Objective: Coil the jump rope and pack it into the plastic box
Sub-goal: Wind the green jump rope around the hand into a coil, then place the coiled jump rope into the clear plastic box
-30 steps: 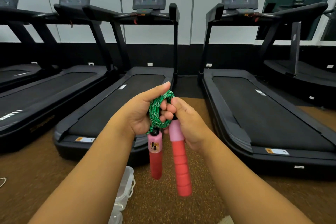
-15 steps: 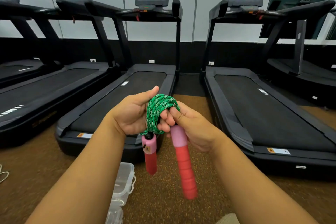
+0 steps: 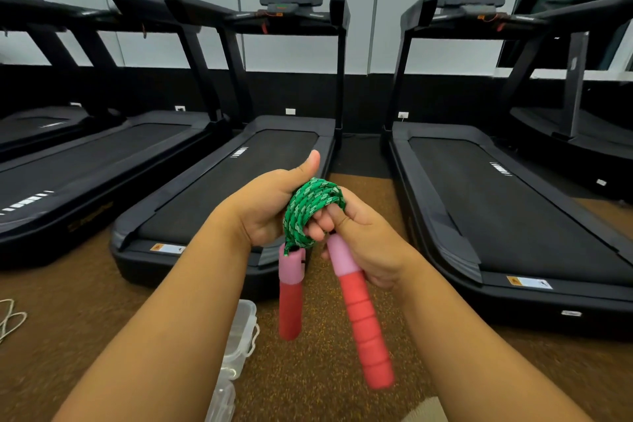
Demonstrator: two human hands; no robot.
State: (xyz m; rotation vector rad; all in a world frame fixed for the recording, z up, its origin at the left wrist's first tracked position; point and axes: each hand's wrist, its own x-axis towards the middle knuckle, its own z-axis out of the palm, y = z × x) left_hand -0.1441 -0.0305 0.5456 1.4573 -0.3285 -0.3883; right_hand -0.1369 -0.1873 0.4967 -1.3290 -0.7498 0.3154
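While you've got that green rope (image 3: 310,212) bunched up into a tight coil, the whole thing only holds together because both hands are on it, so that's where I'd watch out. Your left hand (image 3: 265,212) is closed around the coil from the left with the thumb sticking up, and your right hand (image 3: 368,243) is wrapped around the top of the right handle (image 3: 361,315), with its fingertips (image 3: 322,223) tucked against the loops. The left handle (image 3: 291,288) just dangles free below the coil, nobody's holding it.

Stuff that could bite you, as I see it:

- Let go with either hand too early and the loops probably spring open. Braided rope like that doesn't look like it wants to stay wound.
- That dangling handle will likely swing when you bend down, and its weight could drag a loop or two out of the bundle.
- The plastic box (image 3: 241,336) is down on the floor below your left forearm, partly hidden, well apart from the rope. Can't tell from here if it's open. If the lid's on, you'd need a spare hand, and you don't have one.
- Both handles look long next to that box, so they might jam on the rim.
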